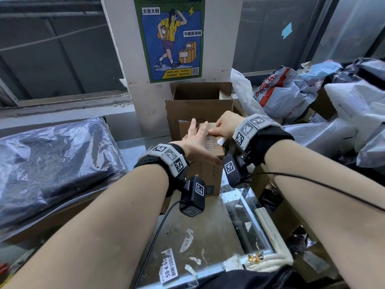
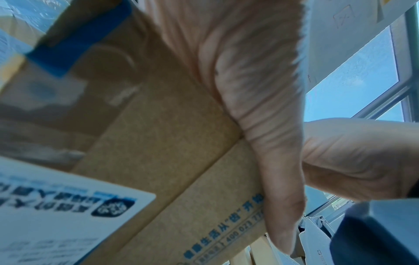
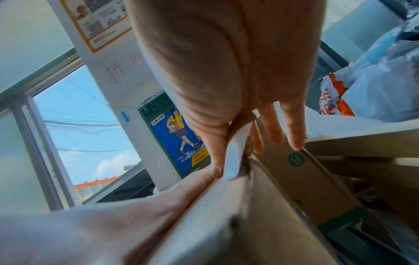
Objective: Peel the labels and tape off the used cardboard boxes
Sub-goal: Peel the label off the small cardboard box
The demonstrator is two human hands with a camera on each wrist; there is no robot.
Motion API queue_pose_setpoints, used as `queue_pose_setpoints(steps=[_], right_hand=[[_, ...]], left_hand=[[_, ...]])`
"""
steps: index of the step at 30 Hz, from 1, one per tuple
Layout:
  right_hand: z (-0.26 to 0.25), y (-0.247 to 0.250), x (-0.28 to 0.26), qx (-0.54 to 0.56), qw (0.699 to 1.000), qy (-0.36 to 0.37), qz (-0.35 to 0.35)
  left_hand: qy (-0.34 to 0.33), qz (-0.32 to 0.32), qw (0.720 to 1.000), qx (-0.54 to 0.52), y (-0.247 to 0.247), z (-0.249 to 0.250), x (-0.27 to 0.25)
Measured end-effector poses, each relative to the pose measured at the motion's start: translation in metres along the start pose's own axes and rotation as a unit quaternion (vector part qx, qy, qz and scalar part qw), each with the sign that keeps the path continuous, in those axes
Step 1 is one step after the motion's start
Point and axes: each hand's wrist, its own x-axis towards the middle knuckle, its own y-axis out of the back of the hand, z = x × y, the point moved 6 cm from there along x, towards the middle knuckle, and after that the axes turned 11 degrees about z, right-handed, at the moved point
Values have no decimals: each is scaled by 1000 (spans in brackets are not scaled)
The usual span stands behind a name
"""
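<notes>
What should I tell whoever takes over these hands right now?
Left hand: flat, fingers straight, pressing down on the small cardboard box standing on the glass counter.
Right hand: pinching the lifted white label at the box's top edge.
Done: one end of that label is up; torn label scraps lie on the counter.
Left: finish this peel, then the big white label and blue tape on the box's side.

Bare forearms, black wrist straps [image 1: 270, 140], grey bands with square black-and-white markers, black camera boxes [image 1: 192, 197], thin black cables
</notes>
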Motion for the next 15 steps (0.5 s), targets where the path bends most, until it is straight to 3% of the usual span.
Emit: queue_pose_setpoints(steps=[2, 4, 9, 15], right_hand=[[-4, 2, 0, -20, 999, 28, 40], [-6, -2, 0, -9, 998, 48, 31], [6, -7, 2, 103, 994, -13, -15], [12, -14, 2, 246, 966, -62, -58]], left_hand=[[1, 4, 1000, -3, 1, 0, 0], [5, 6, 1000, -8, 1, 0, -1], [4, 6, 1000, -8, 0, 1, 1], [6, 8, 1000, -14, -1, -1, 2]])
